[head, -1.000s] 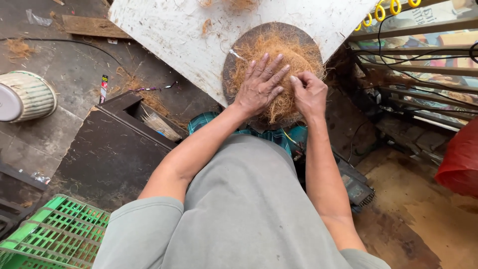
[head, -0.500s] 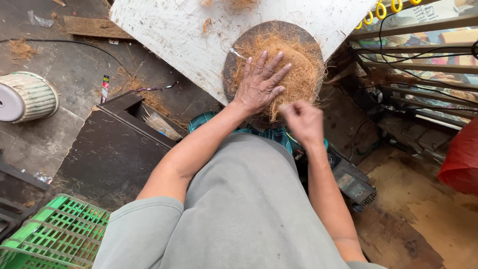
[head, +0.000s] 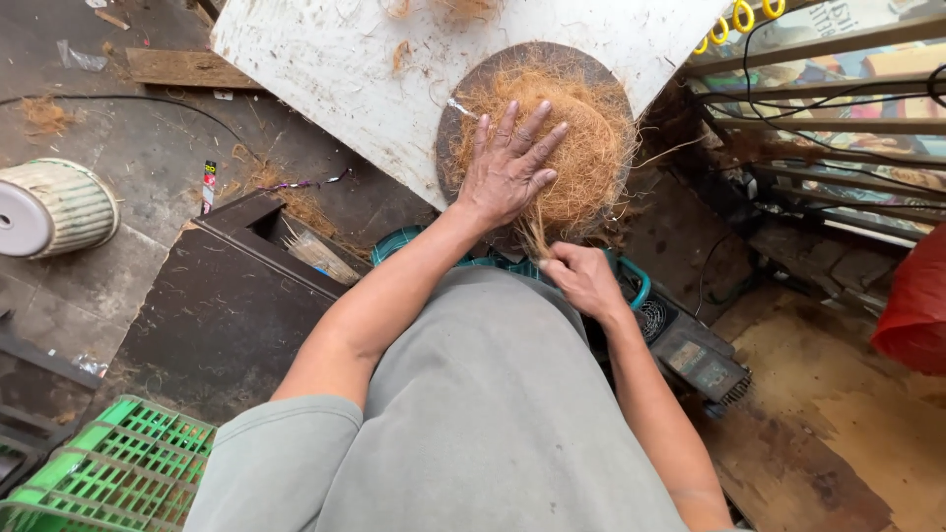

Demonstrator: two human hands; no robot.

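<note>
Left hand (head: 507, 167): spread flat on coconut fibre mat (head: 581, 138).
Right hand (head: 583, 278): pinched on fibre strand (head: 535, 236).
Risk: the strand may be snapped if tugged hard.

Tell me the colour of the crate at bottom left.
Bright green, an open lattice crate, seen clearly in the head view.

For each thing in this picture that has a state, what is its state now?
left hand: open, fingers spread, pressed flat on the fibre.
right hand: closed, pinching a strand of fibre.
coconut fibre pile: loose, heaped on the round board.
round board: lying on the white panel.
green crate: empty where visible.
</note>
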